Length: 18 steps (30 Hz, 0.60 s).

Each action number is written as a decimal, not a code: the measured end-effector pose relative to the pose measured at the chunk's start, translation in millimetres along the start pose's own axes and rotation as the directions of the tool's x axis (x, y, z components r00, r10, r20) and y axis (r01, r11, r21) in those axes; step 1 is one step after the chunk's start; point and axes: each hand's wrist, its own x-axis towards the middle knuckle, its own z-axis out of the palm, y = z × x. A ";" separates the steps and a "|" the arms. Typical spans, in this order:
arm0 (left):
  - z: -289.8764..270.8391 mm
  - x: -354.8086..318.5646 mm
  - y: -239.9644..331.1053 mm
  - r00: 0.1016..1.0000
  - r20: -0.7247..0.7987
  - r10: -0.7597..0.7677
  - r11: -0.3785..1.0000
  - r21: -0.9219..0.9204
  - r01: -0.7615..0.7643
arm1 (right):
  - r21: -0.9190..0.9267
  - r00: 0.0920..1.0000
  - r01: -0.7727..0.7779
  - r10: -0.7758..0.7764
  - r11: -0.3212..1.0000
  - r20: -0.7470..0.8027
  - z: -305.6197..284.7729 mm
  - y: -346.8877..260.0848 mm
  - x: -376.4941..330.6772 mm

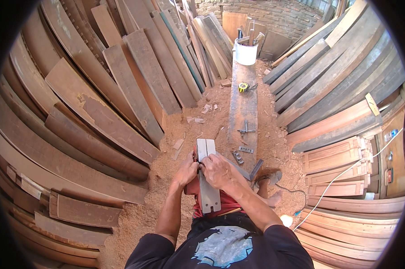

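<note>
An electric hand planer (209, 190) lies sole up across my lap, its long grey metal base facing me and a little red showing at its far left side. At the middle of the base, by the cutter slot, my left hand (187, 171) is closed in a pinch at the left edge. My right hand (218, 171) reaches over the base from the right, fingers bent and closed at the same spot. The fingertips of both hands nearly meet around a small dark part, too small to name.
Ahead lies a plank (243, 103) bearing a yellow tape measure (243, 87), a metal tool (245, 128), small metal blocks (237, 157) and a white bucket (246, 54) of tools. Sawdust (184, 130) covers the floor. Boards (142, 67) lean left; stacked wood (337, 166) and a white cable (334, 179) are right.
</note>
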 end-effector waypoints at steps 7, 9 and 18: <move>-0.8 -5.0 15.6 1.000 -0.011 -0.019 0.999 0.038 0.019 | 0.018 0.996 0.080 -0.079 0.997 -0.042 -0.1 5.8 -2.3; -2.6 -6.5 16.0 0.998 -0.006 -0.062 0.997 0.040 0.062 | -0.015 1.000 0.020 -0.020 1.000 -0.022 -0.2 -0.2 0.1; 2.4 -1.8 -2.0 0.999 -0.029 -0.029 0.999 0.016 0.029 | 0.002 1.000 0.018 -0.018 1.000 0.009 -2.4 -0.8 0.5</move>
